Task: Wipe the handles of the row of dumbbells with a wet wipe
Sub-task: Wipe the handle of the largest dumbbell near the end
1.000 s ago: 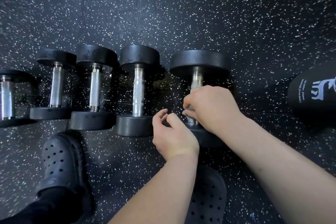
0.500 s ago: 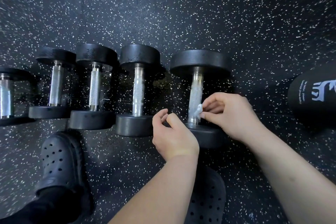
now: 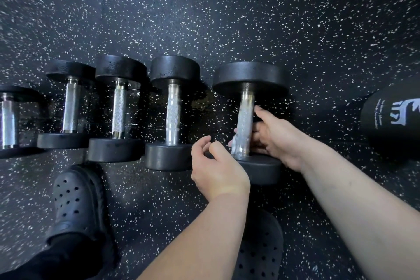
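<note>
My right hand (image 3: 279, 136) has its fingers curled round the handle (image 3: 246, 109) of the rightmost dumbbell (image 3: 250, 75), clamping the wipe (image 3: 235, 146) low on it. My left hand (image 3: 216, 170) hovers just left of that dumbbell, loosely curled, empty. I judge the wipe limp and the knurled handle grippy.

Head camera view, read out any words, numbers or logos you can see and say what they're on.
Black cylindrical object at the right edge, small white lines of print: too blurred to read.
Same object, large white logo: cut off by the frame, not readable.
Black round-headed dumbbells: no marks visible.
</note>
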Motion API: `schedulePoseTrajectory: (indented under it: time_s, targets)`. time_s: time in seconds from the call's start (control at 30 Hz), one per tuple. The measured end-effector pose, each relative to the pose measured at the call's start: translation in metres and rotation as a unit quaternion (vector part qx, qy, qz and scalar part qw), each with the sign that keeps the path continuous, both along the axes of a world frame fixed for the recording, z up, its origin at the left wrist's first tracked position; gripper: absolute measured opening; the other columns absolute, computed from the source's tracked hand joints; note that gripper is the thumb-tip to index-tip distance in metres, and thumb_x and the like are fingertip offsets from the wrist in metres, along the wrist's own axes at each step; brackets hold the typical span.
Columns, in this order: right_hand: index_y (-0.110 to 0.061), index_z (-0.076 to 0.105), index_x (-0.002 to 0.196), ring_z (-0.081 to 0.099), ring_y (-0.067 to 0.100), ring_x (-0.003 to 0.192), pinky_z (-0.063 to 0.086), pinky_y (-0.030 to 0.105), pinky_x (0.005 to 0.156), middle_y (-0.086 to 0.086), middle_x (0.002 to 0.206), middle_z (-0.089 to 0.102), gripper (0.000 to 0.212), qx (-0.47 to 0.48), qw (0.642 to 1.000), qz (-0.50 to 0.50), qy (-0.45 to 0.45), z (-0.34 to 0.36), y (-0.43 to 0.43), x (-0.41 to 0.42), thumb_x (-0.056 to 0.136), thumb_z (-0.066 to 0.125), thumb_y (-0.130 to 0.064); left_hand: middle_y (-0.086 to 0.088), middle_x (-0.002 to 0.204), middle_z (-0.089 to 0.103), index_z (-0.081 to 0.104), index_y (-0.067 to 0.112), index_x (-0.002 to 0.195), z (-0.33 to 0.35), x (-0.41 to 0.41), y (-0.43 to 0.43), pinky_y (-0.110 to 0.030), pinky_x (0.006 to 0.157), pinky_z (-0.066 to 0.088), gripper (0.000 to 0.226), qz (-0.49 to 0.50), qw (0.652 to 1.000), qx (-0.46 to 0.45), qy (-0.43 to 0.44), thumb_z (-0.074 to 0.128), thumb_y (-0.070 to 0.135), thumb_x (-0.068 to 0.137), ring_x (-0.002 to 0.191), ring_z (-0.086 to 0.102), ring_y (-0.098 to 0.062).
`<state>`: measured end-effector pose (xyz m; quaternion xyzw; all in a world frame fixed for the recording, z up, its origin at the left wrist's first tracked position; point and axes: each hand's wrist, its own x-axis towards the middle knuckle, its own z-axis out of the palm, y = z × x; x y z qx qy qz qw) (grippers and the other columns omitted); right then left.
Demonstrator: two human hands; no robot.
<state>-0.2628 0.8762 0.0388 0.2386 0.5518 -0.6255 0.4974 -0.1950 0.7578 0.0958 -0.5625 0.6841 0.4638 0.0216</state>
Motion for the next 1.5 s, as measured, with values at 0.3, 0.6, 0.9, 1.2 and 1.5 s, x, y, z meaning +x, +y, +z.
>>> schedulePoseTrajectory:
  time_s: [0.3,0.6,0.9,1.2,1.5]
  targets:
    - [-0.008,0.068,0.132,0.069,0.029,0.124,0.034,0.048,0.123,0.02,0.121,0.076,0.105,-0.016,1.0,0.002,0.002,-0.012,0.012,0.003,0.096,0.006,-0.085,0.009,0.097,0.072,0.067,0.041,0.109,0.003,-0.001,0.003,-0.037,0.079,0.049,0.027,0.006,1.0,-0.001,-0.002,0.046,0.029,0.096,0.09,0.064,-0.016]
    - [-0.005,0.074,0.125,0.069,0.038,0.12,0.042,0.044,0.116,0.025,0.115,0.076,0.108,-0.004,1.0,-0.002,0.027,-0.017,0.022,0.004,0.096,0.006,-0.083,0.006,0.099,0.072,0.066,0.044,0.108,0.002,0.0,0.001,-0.035,0.073,0.048,0.028,0.004,1.0,0.011,0.001,0.045,0.033,0.094,0.088,0.064,-0.018]
    - [-0.005,0.07,0.129,0.073,0.031,0.117,0.048,0.038,0.108,0.021,0.117,0.077,0.093,-0.034,0.999,0.023,0.032,-0.007,0.012,0.007,0.104,0.013,-0.074,0.004,0.098,0.073,0.066,0.043,0.108,0.003,-0.001,0.0,-0.037,0.075,0.05,0.027,0.0,1.0,0.013,-0.005,0.045,0.032,0.094,0.083,0.064,-0.017]
    - [-0.019,0.077,0.099,0.077,0.012,0.095,0.055,0.029,0.094,-0.001,0.093,0.082,0.012,0.087,0.952,0.142,0.257,0.015,0.04,0.025,0.094,0.077,-0.009,0.006,0.097,0.072,0.065,0.045,0.106,0.003,0.0,0.0,-0.041,0.08,0.056,0.026,-0.001,1.0,0.013,-0.008,0.045,0.035,0.093,0.083,0.066,-0.018]
    - [-0.03,0.075,0.076,0.064,0.007,0.065,0.057,0.027,0.068,-0.013,0.07,0.071,0.02,0.185,0.875,0.202,0.398,0.03,0.014,0.011,0.076,0.095,-0.026,0.009,0.096,0.071,0.067,0.042,0.106,0.003,-0.002,-0.001,-0.037,0.077,0.049,0.025,0.009,1.0,0.011,-0.01,0.047,0.032,0.095,0.088,0.064,-0.017]
